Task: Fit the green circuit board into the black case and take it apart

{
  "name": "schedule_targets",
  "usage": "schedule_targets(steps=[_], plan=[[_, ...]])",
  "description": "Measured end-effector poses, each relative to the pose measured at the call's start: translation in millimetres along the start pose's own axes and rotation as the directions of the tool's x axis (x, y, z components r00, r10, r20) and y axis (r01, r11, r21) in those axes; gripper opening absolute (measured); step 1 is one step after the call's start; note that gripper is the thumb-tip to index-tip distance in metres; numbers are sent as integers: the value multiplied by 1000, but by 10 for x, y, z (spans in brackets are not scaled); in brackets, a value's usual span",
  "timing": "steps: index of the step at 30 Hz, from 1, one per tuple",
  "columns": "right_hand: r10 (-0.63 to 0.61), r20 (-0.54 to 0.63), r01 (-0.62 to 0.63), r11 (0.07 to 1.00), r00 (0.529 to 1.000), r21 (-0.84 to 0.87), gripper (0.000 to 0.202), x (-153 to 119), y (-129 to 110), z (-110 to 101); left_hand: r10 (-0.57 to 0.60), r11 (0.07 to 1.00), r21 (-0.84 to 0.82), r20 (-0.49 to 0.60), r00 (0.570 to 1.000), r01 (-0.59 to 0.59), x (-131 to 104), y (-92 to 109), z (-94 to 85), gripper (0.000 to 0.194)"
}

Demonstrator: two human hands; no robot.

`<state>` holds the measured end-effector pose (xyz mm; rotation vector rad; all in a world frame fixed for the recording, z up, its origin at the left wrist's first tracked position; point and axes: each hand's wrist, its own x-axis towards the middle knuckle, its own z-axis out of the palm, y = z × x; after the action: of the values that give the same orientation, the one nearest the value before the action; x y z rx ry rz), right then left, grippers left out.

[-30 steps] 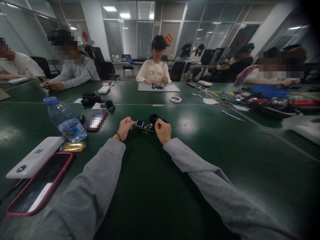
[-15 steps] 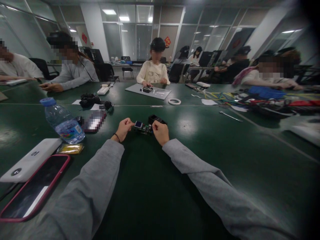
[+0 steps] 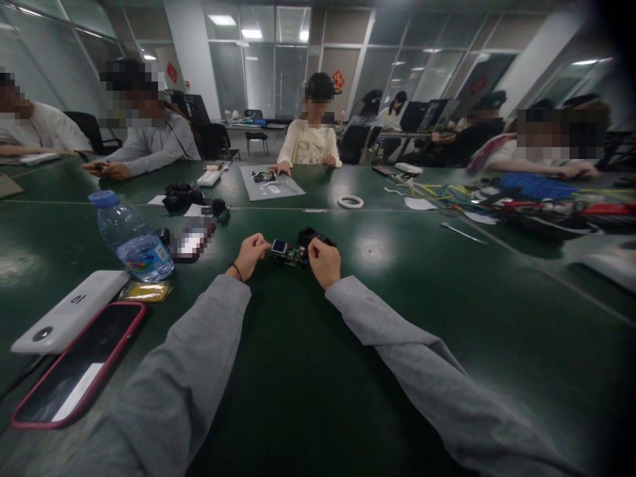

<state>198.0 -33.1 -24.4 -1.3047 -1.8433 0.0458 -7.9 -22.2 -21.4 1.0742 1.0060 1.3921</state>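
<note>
A small circuit board with a little square screen on its left part lies low over the green table between my hands. My left hand is closed, its thumb and forefinger pinched at the board's left end by the screen. At the other end, the closed fingers of my right hand grip the board, and they cover its right tip. Just behind the board and my right fingers sits an open black case, partly hidden by that hand.
On the left stand a water bottle, a white power bank, a red-edged phone and a yellow packet. A white ring and a wrench lie beyond. Tangled cables fill the right. A person sits opposite.
The person opposite has shifted and turned the grey sheet toward my left, with the device on it. My view has swung slightly left. Both my hands stay at the board.
</note>
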Motion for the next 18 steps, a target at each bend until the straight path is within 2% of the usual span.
schedule_targets(steps=[11, 16, 18], plan=[[-25, -27, 25, 1000, 999, -9, 18, -16, -19, -2, 15, 999, 32, 14, 1000, -16, 2, -9, 2, 37], [-38, -171, 31, 999, 985, -42, 5, 34, -36, -71, 17, 999, 40, 18, 1000, -18, -7, 1, 6, 38], [1, -233, -11, 999, 972, -45, 10, 65, 8, -98, 13, 999, 36, 16, 1000, -14, -8, 6, 9, 37]])
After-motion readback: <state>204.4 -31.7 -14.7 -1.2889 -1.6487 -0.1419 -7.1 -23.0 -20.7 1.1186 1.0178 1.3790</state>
